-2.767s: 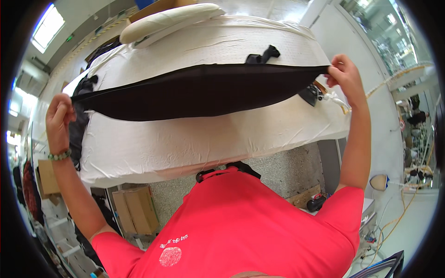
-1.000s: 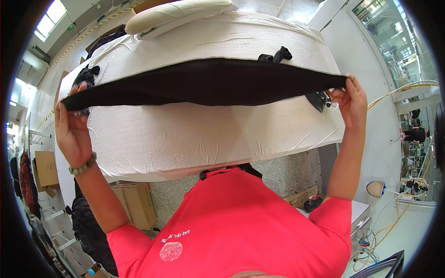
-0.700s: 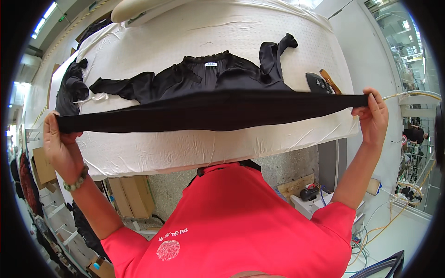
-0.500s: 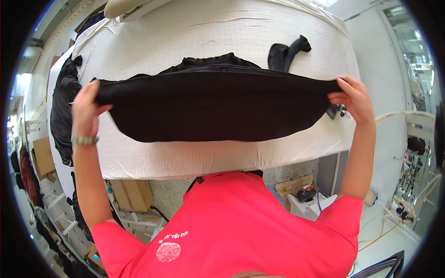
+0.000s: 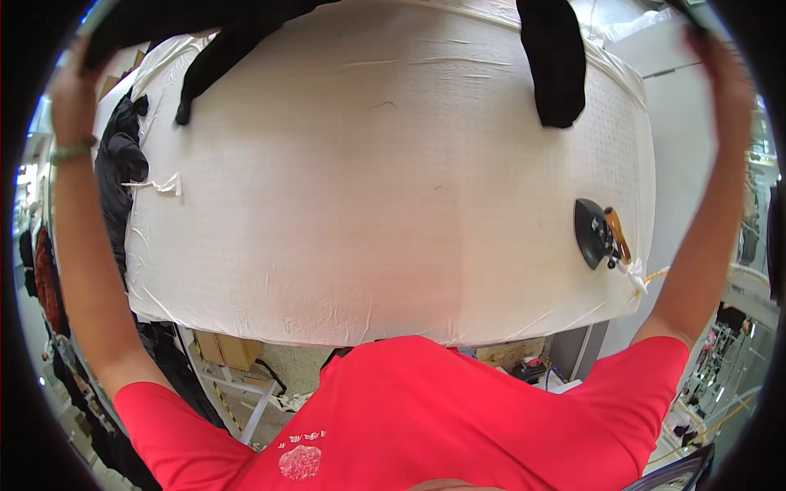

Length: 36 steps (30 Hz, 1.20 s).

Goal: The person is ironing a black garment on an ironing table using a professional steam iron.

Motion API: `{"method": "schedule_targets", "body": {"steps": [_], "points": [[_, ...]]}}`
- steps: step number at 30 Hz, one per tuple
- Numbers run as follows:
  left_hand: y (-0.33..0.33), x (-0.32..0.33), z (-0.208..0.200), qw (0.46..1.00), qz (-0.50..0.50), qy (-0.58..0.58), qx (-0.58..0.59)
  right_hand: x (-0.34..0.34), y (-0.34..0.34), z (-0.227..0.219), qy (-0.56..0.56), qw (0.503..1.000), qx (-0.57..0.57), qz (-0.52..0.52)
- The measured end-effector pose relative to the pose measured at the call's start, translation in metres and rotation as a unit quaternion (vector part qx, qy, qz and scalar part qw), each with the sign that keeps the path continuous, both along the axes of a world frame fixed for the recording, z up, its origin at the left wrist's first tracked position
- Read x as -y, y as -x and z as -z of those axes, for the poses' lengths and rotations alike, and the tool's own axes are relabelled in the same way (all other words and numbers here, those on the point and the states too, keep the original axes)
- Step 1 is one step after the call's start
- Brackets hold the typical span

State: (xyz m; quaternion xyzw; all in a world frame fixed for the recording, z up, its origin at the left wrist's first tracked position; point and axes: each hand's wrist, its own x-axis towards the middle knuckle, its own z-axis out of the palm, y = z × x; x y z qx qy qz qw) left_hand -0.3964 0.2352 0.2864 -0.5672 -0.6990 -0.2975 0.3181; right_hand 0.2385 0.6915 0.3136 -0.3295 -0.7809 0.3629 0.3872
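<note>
Both arms are raised high over a white padded table (image 5: 393,204). My left hand (image 5: 75,82) grips one end of a black garment (image 5: 205,29) at the upper left rim of the picture. My right hand (image 5: 722,61) holds the other end at the upper right, where the cloth is mostly out of view. The garment is lifted clear of the table. One black sleeve (image 5: 553,65) hangs down over the table's far right part, and another dangles at the far left. A beaded band sits on my left wrist.
A black iron with a brown handle (image 5: 602,233) rests near the table's right edge. A heap of dark clothes (image 5: 119,164) hangs off the left edge. Cardboard boxes (image 5: 225,350) and a metal frame stand under the table.
The garment was held stretched low in front of the table. Both hands have now swung it up to the top of view, baring the table surface and the iron.
</note>
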Motion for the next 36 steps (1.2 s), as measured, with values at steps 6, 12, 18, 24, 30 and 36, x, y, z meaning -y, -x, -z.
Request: {"method": "schedule_targets", "body": {"steps": [6,12,18,24,30,36], "points": [[-0.115,0.066,0.153,0.781,0.077,0.049,0.618,0.128,-0.06,0.136,0.176,0.983,0.041,0.017],[-0.183,0.131,0.192,0.732,0.065,0.002,0.678,0.22,-0.111,0.169,0.285,0.958,0.004,0.01],[-0.221,0.185,0.206,0.737,0.095,-0.018,0.669,0.271,-0.153,0.175,0.31,0.95,-0.028,0.009],[-0.267,0.246,0.242,0.742,0.101,-0.025,0.662,0.301,-0.192,0.212,0.303,0.953,0.0,0.015],[-0.298,0.278,0.32,0.753,0.048,0.005,0.656,0.327,-0.206,0.303,0.385,0.922,0.001,0.034],[-0.318,0.303,0.322,0.941,0.06,0.135,0.304,0.336,-0.212,0.336,0.391,0.917,0.038,0.074]]}}
